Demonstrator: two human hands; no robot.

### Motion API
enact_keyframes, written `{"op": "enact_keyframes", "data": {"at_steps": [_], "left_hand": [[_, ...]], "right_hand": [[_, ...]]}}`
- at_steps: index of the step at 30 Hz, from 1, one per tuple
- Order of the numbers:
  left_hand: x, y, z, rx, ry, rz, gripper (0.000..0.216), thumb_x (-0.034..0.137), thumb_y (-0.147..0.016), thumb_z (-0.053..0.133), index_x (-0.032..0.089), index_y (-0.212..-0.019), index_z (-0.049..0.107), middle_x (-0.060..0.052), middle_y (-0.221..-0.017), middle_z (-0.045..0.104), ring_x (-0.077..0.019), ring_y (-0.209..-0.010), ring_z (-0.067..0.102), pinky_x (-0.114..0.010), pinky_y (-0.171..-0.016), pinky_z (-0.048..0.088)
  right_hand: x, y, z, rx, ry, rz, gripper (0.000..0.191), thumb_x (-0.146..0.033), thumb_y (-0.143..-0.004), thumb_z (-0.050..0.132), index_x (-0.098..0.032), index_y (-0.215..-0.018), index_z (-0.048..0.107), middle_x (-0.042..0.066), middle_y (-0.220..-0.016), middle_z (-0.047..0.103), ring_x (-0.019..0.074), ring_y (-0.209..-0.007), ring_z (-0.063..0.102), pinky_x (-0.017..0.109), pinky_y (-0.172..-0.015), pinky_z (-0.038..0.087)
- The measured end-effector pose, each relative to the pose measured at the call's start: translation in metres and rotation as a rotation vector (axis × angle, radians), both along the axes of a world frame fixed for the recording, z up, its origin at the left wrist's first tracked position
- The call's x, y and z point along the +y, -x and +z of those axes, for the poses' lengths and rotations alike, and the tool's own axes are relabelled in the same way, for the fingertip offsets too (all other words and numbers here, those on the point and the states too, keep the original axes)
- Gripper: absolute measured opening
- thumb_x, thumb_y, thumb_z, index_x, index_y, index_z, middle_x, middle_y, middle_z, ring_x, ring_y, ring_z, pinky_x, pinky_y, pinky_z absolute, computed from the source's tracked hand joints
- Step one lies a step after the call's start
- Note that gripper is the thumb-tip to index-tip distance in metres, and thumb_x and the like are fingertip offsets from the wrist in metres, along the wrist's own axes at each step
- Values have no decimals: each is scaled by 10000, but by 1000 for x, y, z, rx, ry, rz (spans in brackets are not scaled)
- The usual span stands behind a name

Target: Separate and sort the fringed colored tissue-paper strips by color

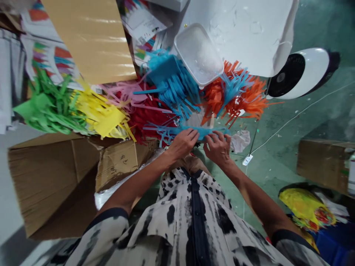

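My left hand and my right hand are side by side, both with fingers curled and pinching a strip of blue fringed paper that stretches left to right in front of me. Just beyond the strip lie piles of fringed paper: blue, orange, red, pink, yellow and green. A white plastic tray rests on top of the blue and orange piles.
Cardboard boxes stand at the left, another box at the right. A white fan and its cable lie on the green floor. A white sheet and tan board are beyond. A yellow bag sits lower right.
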State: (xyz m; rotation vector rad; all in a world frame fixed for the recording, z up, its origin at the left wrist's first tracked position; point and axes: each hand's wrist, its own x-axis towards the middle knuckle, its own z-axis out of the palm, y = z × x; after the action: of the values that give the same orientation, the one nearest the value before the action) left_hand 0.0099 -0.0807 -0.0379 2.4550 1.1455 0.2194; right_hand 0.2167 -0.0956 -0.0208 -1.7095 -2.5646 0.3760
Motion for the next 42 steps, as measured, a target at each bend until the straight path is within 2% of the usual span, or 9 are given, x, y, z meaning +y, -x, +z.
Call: {"op": "enact_keyframes", "data": {"at_steps": [3,8,11,15,17,20,26,33,42], "left_hand": [[4,2,3,35,3,3,387,144,-1007,477,105,-1357,636,-190,-1388,644,-317,-1282,587,-467,-1053,516],[9,3,10,65,-1,-10,357,164,-967,530,120,-1296,663,-183,-1337,650,-337,-1203,591,-475,-958,529],[8,2,4,44,-25,9,349,181,-994,516,132,-1306,664,-179,-1343,658,-332,-1208,597,-475,-945,529],[5,1,-12,-20,-21,60,331,189,-1032,501,161,-1310,678,-159,-1308,703,-296,-1212,626,-454,-954,543],[3,3,-16,-57,-12,69,332,167,-1030,514,164,-1319,678,-151,-1313,709,-279,-1235,627,-439,-989,543],[1,13,-16,-110,1,72,306,157,-1032,527,169,-1288,694,-134,-1282,722,-244,-1236,631,-402,-1037,532],[4,40,-2,-74,64,324,268,343,-1064,533,210,-1068,767,-94,-1103,765,-236,-1065,657,-389,-881,513],[14,30,0,-5,61,433,280,358,-1056,536,196,-949,737,-101,-985,732,-268,-999,616,-405,-840,457],[18,24,-4,37,18,373,278,282,-1063,475,167,-927,689,-125,-945,686,-289,-960,592,-436,-886,471]], "right_hand": [[2,1,-4,-28,-18,7,231,-216,-979,527,-218,-1094,727,108,-1234,749,296,-1285,547,468,-1039,228],[10,-6,-10,8,-13,0,229,-176,-982,506,-235,-953,725,77,-1186,765,263,-1237,569,454,-1055,217],[15,-8,-5,47,-28,-27,236,-209,-1003,494,-233,-951,722,71,-1145,774,255,-1209,587,456,-1072,226],[14,2,3,47,-3,-10,239,-290,-1004,534,-233,-1121,734,102,-1265,741,287,-1276,552,471,-1098,218],[12,7,1,50,32,24,253,-277,-1010,539,-249,-1164,737,95,-1269,744,283,-1279,548,465,-1093,211],[12,6,-7,83,62,20,253,-244,-1034,517,-286,-1090,760,57,-1166,783,266,-1232,566,453,-1059,208],[26,-10,-13,136,110,-147,244,-384,-1041,558,-255,-970,753,59,-1005,789,288,-1135,573,435,-960,246],[41,0,-14,85,164,-204,263,-385,-1040,550,-222,-908,707,89,-963,776,297,-1053,549,423,-896,259],[48,5,-15,-2,128,-250,357,-396,-1071,473,-194,-893,708,131,-929,763,316,-1027,548,436,-891,276]]}}
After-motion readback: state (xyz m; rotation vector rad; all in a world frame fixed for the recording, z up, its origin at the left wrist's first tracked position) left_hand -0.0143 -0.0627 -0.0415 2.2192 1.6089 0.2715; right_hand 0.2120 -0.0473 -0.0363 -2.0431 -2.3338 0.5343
